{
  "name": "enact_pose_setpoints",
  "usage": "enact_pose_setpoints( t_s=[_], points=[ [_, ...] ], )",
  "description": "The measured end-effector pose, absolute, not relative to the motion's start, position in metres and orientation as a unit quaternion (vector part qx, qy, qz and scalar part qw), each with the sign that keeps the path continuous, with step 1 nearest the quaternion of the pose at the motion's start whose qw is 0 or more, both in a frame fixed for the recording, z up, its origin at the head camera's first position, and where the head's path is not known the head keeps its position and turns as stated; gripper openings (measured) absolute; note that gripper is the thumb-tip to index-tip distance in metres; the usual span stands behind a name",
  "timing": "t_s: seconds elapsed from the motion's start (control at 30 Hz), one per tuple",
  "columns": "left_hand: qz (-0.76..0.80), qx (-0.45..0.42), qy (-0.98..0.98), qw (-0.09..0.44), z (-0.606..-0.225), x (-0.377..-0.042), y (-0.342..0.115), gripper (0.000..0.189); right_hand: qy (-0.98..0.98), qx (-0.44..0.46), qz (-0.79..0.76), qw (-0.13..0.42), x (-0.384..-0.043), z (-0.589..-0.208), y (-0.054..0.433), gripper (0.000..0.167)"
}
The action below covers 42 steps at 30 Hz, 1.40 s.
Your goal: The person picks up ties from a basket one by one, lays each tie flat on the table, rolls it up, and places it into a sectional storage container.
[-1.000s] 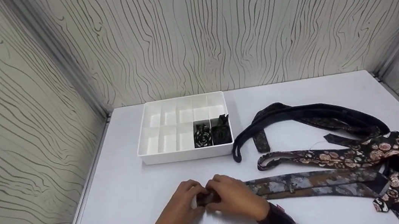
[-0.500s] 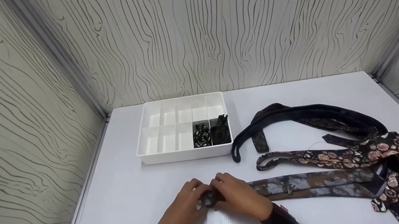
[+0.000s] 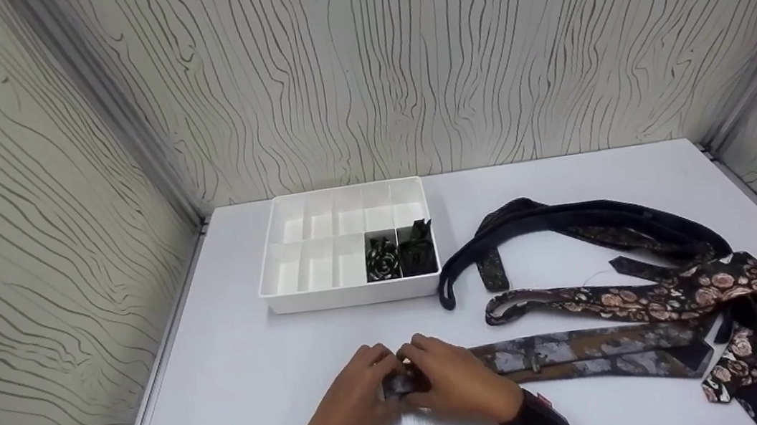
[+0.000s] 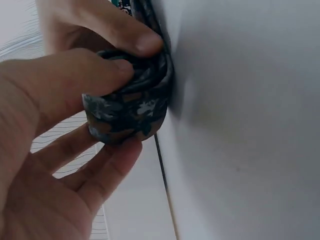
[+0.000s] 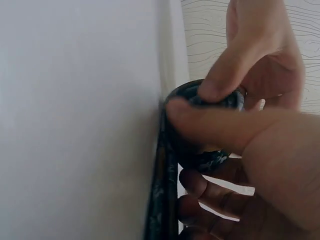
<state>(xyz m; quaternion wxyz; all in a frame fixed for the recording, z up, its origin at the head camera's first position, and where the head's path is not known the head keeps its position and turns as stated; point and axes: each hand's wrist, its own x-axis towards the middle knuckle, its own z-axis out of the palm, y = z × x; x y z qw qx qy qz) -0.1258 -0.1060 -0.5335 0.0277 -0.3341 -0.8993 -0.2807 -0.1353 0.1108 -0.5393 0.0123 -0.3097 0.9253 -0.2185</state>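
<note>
A camouflage-like necktie with grey-blue and brown patches is partly rolled up, its flat tail (image 3: 597,344) stretching right across the table. My left hand (image 3: 355,404) grips the roll (image 4: 127,112) from the left, thumb on its coiled side and fingertips under its outer turn. From the other side my right hand (image 3: 463,384) pinches the same roll, its thumb (image 5: 200,117) pressed on the coil near where the tail leaves it. In the head view both hands hide most of the roll, which stands on edge close over the table.
Behind the hands stands a white divided box (image 3: 352,295) with a dark rolled tie (image 3: 383,261) and a black rolled tie (image 3: 418,257) in its front right compartments. At right lie a navy tie (image 3: 588,213) and a rose-patterned tie (image 3: 727,285), which meets the tail's far end.
The roll has turned between the fingers and the tie's tail has slid left, its far end drawing away from the rose-patterned tie. Both hands have shifted slightly right.
</note>
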Motion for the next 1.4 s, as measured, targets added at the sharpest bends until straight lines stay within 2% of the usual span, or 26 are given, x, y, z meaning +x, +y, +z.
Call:
enact_pose_setpoints(
  t_s=[0.23,0.37,0.6,0.77,0.9,1.03,1.27,1.4],
  points=[
    [-0.286,-0.309,-0.907,0.025,-0.538,-0.124,-0.104,0.039,0.918,-0.307,-0.251,0.01,-0.134,-0.54,0.113,0.037],
    [-0.279,-0.306,-0.91,0.029,-0.539,-0.123,-0.104,0.032,0.916,-0.3,-0.266,0.031,-0.134,-0.538,0.116,0.041],
    [-0.267,-0.329,-0.905,0.042,-0.54,-0.12,-0.103,0.039,0.918,-0.306,-0.247,0.05,-0.131,-0.537,0.121,0.044],
    [-0.258,-0.337,-0.905,0.033,-0.54,-0.122,-0.103,0.036,0.929,-0.305,-0.209,0.024,-0.128,-0.537,0.129,0.051],
    [-0.26,-0.323,-0.91,0.022,-0.539,-0.121,-0.105,0.044,0.932,-0.32,-0.172,-0.021,-0.13,-0.538,0.136,0.037],
    [-0.264,-0.309,-0.914,0.019,-0.538,-0.121,-0.105,0.048,0.93,-0.323,-0.176,-0.025,-0.133,-0.537,0.142,0.024],
    [-0.225,-0.341,-0.912,0.042,-0.535,-0.122,-0.095,0.038,0.924,-0.317,-0.211,0.015,-0.132,-0.535,0.136,0.053],
    [-0.234,-0.335,-0.913,0.019,-0.535,-0.122,-0.094,0.043,0.93,-0.311,-0.198,0.005,-0.131,-0.535,0.131,0.043]
  ],
)
